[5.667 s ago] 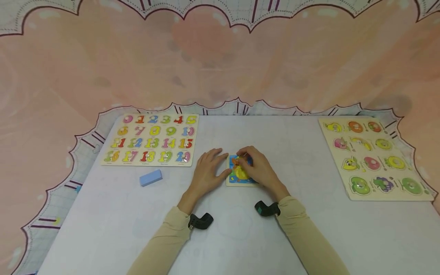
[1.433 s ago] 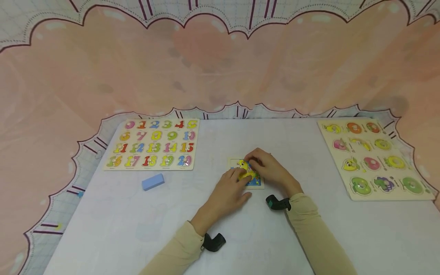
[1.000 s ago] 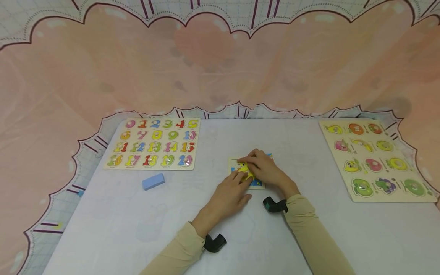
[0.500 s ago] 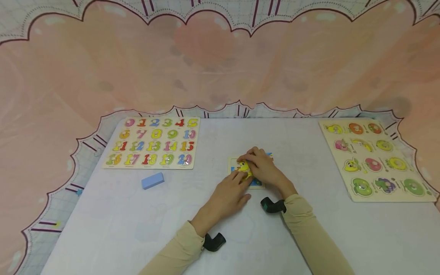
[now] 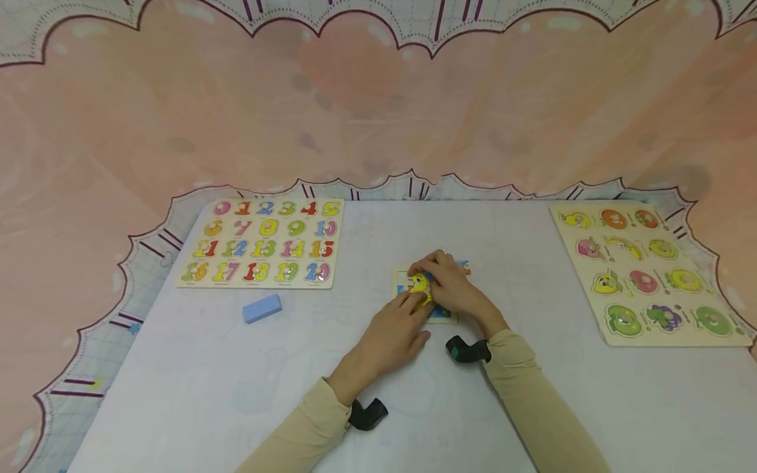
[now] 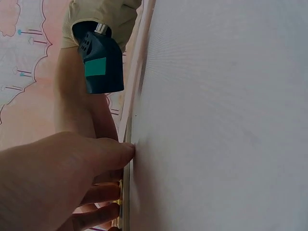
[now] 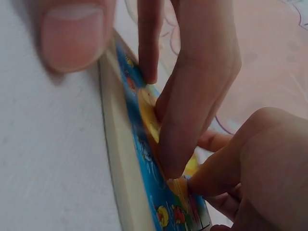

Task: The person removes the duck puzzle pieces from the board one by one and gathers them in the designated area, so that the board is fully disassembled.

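Note:
A small jigsaw board (image 5: 447, 315) with a yellow cartoon animal (image 5: 420, 283) on a blue ground lies mid-table under both hands. My left hand (image 5: 393, 332) comes in from the near side, its extended fingertips pressing on the picture. In the right wrist view its thumb (image 7: 72, 38) stands off the board's edge. My right hand (image 5: 454, 286) bends over the board's far right part, thumb and fingers pinching a jigsaw piece (image 7: 178, 186) that is mostly hidden. Behind the right hand, a loose blue and orange jigsaw piece (image 5: 466, 267) peeks out.
A number board (image 5: 260, 244) with colourful numerals lies at the back left, a blue block (image 5: 262, 309) just in front of it. On the right is a fruit board (image 5: 644, 279). A patterned backdrop (image 5: 378, 112) hangs behind the white table (image 5: 284, 407).
Since 5.7 seconds ago my left hand has shifted from the board's left side onto its near part. My right hand has lately moved left over the board, uncovering the loose piece behind it.

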`<control>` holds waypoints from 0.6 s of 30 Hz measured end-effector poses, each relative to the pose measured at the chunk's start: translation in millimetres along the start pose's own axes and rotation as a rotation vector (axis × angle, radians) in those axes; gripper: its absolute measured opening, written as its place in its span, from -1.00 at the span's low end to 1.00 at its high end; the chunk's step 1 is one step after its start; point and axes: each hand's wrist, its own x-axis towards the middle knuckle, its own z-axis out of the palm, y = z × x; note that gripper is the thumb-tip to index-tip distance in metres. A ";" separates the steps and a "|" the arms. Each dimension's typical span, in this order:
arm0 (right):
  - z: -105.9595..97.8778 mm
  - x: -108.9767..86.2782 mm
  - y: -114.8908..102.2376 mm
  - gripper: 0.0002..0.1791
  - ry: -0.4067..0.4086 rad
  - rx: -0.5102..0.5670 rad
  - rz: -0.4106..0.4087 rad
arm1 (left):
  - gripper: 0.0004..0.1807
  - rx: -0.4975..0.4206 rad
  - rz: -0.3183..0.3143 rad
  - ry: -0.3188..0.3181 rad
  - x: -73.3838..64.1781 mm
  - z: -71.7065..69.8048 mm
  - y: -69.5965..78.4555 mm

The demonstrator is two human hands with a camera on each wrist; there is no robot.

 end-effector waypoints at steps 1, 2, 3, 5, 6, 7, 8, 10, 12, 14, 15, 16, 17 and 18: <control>-0.3 0.2 -0.1 -0.55 0.004 0.004 -0.005 | -0.45 0.000 -0.001 -0.001 0.2 -0.7 -0.1; -0.8 0.2 -0.1 -0.55 0.009 0.009 -0.010 | -0.45 0.001 -0.003 -0.002 0.4 -1.2 -0.2; -1.1 0.2 0.1 -0.55 0.012 0.016 -0.016 | -0.44 -0.002 -0.004 -0.004 0.5 -1.7 -0.3; -2.0 0.0 0.8 -0.54 0.016 0.030 -0.023 | -0.44 -0.004 -0.005 -0.009 0.8 -2.4 -0.6; -2.3 -0.1 1.3 -0.55 0.016 0.038 -0.026 | -0.44 -0.005 -0.005 -0.011 0.9 -2.6 -0.8; -2.5 -0.2 1.9 -0.56 0.016 0.046 -0.027 | -0.44 -0.006 -0.004 -0.012 0.8 -3.0 -0.8; -2.8 -0.3 2.8 -0.56 0.015 0.060 -0.023 | -0.44 -0.006 -0.002 -0.012 0.7 -3.3 -0.8; -3.5 -0.5 4.0 -0.59 0.016 0.090 -0.001 | -0.44 -0.005 0.005 -0.005 0.5 -4.0 -0.6; -3.9 -0.5 5.3 -0.63 0.022 0.132 0.026 | -0.45 -0.004 0.010 0.002 0.2 -4.4 -0.4; -4.1 -0.5 6.2 -0.67 0.025 0.174 0.052 | -0.46 -0.003 0.012 0.004 -0.3 -4.5 -0.3; -4.3 -0.6 6.2 -0.70 0.023 0.184 0.057 | -0.46 -0.003 0.013 0.005 -0.5 -4.4 -0.3; -4.5 -0.6 6.2 -0.73 0.020 0.189 0.055 | -0.47 -0.004 0.011 0.003 -0.7 -4.5 -0.3; -4.6 -0.6 6.1 -0.75 0.013 0.197 0.055 | -0.47 -0.003 0.011 0.004 -1.1 -4.6 -0.2; -5.0 -0.8 5.7 -0.77 0.004 0.200 0.057 | -0.46 -0.005 0.011 0.005 -1.3 -4.8 -0.1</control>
